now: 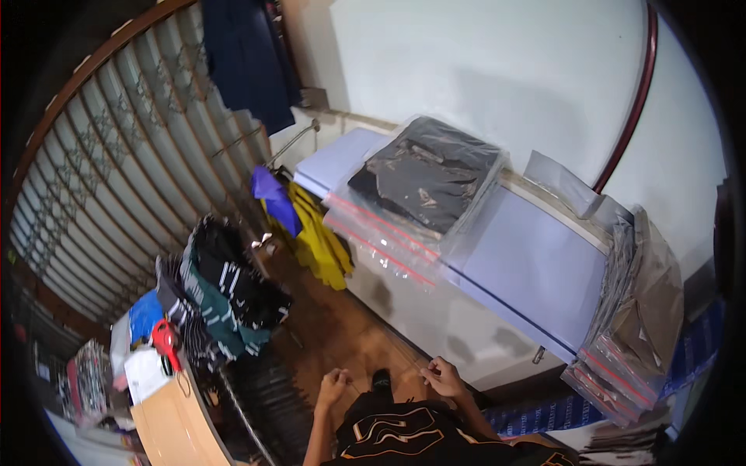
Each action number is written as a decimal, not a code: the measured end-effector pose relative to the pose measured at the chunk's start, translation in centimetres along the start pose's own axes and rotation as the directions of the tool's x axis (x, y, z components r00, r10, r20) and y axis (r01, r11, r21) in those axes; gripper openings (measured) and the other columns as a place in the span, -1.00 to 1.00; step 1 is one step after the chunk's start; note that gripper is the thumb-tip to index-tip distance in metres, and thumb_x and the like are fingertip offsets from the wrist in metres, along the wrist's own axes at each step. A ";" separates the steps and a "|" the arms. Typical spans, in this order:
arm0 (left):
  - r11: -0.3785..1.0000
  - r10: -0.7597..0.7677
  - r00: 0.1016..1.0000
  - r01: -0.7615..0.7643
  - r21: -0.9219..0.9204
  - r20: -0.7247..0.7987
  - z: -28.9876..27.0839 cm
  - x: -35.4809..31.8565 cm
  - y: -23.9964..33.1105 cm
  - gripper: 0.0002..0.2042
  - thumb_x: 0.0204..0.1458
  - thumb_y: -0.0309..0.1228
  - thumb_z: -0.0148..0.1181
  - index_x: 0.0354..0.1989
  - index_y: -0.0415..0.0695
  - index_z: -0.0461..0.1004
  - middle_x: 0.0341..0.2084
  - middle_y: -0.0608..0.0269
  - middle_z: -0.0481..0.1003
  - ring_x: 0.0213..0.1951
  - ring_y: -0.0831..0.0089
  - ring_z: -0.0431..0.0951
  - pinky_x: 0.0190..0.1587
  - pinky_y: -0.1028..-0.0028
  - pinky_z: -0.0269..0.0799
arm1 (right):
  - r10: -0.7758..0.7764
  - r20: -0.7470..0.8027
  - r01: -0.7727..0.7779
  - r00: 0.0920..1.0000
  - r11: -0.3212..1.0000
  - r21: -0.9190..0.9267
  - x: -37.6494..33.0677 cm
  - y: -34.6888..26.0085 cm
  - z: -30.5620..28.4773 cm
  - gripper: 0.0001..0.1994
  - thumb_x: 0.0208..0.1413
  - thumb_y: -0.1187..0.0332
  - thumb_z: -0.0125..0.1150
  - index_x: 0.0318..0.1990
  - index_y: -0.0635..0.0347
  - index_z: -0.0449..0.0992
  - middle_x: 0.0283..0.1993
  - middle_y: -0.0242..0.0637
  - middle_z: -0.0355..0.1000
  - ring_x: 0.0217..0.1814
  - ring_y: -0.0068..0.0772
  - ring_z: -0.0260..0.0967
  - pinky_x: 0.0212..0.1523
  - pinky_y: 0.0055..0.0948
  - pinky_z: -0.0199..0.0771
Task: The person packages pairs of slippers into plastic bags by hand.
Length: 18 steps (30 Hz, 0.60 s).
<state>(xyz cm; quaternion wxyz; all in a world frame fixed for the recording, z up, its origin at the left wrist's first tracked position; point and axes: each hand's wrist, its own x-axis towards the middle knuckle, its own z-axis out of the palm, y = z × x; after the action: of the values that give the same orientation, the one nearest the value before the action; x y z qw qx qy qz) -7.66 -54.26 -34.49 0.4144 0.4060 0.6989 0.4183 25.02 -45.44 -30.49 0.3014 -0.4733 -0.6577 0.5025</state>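
Observation:
My left hand is raised in front of my body, its fingers curled together in a pinch. Level with it on the other side, my right hand also has thumb and fingertips pressed together. A faint thin line seems to run near the fingertips, but what either hand holds is too small to name. Both hands are over the brown floor, apart from each other and touching no furniture. Nearest my right hand is the white side of a long counter. On its top lies a clear plastic bag of dark folded clothes.
Hanging clothes crowd a rack at the left, beside a light wooden table with a red handheld tool. Yellow cloth hangs at the counter's far end. More plastic bags stand at the right. A folding metal gate closes the left side.

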 end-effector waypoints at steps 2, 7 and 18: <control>0.999 -0.050 0.998 0.050 0.017 -0.027 2.0 -4.0 -0.2 -0.70 0.21 -0.27 0.13 -0.33 -0.33 0.50 -0.42 0.07 0.61 -0.35 0.40 0.61 -0.25 0.42 0.49 | 0.025 0.125 -0.040 0.992 0.991 0.125 -0.8 -0.3 -0.2 -0.83 0.22 0.40 0.21 -0.30 0.31 0.37 -0.46 -0.33 0.48 -0.45 -0.62 0.46 -0.48 -0.57 0.43; 0.994 -0.096 0.990 0.100 0.033 -0.102 6.5 -12.3 2.7 -0.68 0.19 -0.25 0.17 -0.18 -0.36 0.50 -0.35 -0.06 0.60 -0.26 0.24 0.65 -0.16 0.33 0.51 | 0.052 0.354 -0.097 0.934 0.989 0.111 -1.4 1.6 -0.2 -0.82 0.23 0.36 0.22 -0.33 0.28 0.43 -0.42 -0.36 0.51 -0.42 -0.64 0.45 -0.45 -0.59 0.43; 0.973 -0.210 0.960 0.223 0.056 -0.186 11.9 -29.0 -2.4 -0.65 0.15 -0.19 0.22 -0.13 -0.28 0.53 -0.26 -0.10 0.61 -0.15 0.14 0.64 -0.06 0.31 0.51 | 0.392 0.582 -0.529 0.713 0.845 0.078 -12.1 5.1 3.6 -0.62 0.35 0.07 0.00 -0.14 0.26 0.49 -0.21 -0.20 0.59 -0.33 -0.51 0.54 -0.38 -0.55 0.54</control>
<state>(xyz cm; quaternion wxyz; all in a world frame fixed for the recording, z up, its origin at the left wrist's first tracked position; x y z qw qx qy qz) 12.22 -78.60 -33.39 0.3775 0.3035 0.7889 0.3782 27.94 -57.76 -35.49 0.0204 -0.4204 -0.5101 0.7501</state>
